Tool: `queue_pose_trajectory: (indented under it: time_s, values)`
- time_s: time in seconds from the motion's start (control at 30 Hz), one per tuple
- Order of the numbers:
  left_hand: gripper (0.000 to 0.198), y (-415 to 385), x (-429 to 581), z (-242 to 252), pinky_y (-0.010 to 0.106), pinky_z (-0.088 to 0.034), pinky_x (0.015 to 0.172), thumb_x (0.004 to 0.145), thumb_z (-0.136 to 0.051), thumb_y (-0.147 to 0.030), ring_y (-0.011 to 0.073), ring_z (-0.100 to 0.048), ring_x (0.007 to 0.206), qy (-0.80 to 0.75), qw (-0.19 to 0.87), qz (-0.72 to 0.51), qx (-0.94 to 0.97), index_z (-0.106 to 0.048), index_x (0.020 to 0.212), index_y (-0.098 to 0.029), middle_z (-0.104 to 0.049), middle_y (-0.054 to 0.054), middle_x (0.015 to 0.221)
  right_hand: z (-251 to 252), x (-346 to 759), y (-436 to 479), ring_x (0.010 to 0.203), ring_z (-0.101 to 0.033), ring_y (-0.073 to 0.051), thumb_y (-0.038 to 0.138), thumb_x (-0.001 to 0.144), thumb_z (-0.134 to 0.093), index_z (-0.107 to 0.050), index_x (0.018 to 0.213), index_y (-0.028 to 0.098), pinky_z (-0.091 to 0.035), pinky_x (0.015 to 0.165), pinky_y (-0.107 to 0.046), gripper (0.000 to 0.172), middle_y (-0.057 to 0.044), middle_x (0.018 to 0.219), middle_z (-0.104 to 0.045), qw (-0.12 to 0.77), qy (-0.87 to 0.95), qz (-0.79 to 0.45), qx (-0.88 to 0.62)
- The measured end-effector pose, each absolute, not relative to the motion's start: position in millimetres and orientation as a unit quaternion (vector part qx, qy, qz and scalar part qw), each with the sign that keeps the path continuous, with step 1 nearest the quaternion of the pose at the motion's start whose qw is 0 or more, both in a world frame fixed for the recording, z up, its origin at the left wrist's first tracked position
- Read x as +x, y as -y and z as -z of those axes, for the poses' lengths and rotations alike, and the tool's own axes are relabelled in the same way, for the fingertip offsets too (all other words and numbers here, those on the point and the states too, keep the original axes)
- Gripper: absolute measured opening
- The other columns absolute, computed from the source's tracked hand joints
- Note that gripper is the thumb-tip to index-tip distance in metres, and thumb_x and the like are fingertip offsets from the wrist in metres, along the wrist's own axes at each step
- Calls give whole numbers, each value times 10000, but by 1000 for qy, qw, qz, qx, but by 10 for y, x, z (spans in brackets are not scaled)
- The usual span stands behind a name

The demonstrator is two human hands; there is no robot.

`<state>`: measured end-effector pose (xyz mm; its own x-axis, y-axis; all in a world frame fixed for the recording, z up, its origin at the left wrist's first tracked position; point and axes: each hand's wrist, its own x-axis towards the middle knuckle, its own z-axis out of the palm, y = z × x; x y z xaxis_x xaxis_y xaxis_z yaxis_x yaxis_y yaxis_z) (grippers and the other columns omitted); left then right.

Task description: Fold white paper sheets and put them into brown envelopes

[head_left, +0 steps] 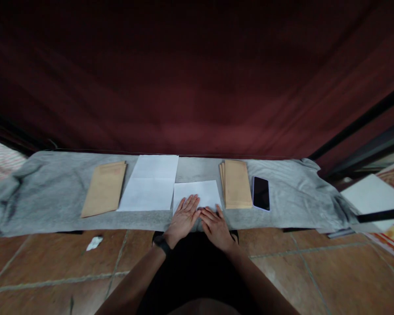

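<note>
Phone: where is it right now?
In the head view, the phone lies right of centre on the grey cloth, just right of a brown paper stack.

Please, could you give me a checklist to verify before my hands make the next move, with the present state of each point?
1. Both hands on the small white sheet: ok; left hand and right hand rest on it.
2. Sheet's near edge aligned: cannot tell; the hands partly cover it.
3. Larger white paper free of hands: ok; it lies to the left.
4. Right brown stack squared up: not ok; its pieces are fanned at the left side.
5. Phone away from the sheet: ok; the right brown stack lies between them.
6. Grey cloth smooth throughout: not ok; wrinkled towards both ends.
</note>
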<state>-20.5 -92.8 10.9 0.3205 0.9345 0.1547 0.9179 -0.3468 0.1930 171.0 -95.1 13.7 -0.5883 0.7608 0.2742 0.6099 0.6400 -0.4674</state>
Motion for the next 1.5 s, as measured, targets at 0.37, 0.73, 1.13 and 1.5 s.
queue_pose_trajectory:
  time_s: [0.37,0.73,1.13,1.5]
  values:
    - [463,1100,-293,-135,478,-171,1235,1014,-366,-360,195,-382,1424,-512,16,-159,844,-451,1444,-207,-515,64,1470,-197,1560,494,1353,-463,-185,301,1054,-266,-552,1372,195,-244,1190,-440,440,-63,1416,-568,168,886,-160,-401]
    - [442,1133,-339,-181,511,-117,1238,979,-467,-394,209,-429,1392,-482,44,-181,856,-523,1390,-242,-577,49,1413,-204,1178,49,1406,-388,-171,342,1059,-247,-505,1414,231,-137,1217,-455,453,-14,1499,-471,124,865,-163,-459]
    - [434,1155,-352,-203,535,-105,1232,965,-483,-373,219,-452,1375,-474,72,-192,856,-537,1379,-257,-594,47,1393,-106,1240,199,1444,-325,-208,314,1055,-228,-452,1456,188,-188,1201,-459,476,-43,1526,-427,126,876,-143,-444]
    - [436,1185,-386,-207,537,-172,1226,959,-498,-352,210,-434,1390,-461,77,-197,862,-524,1384,-257,-572,49,1418,-112,1616,788,1411,-386,-190,329,1059,-261,-469,1442,234,-197,1204,-470,446,-22,1494,-477,150,882,-146,-422]
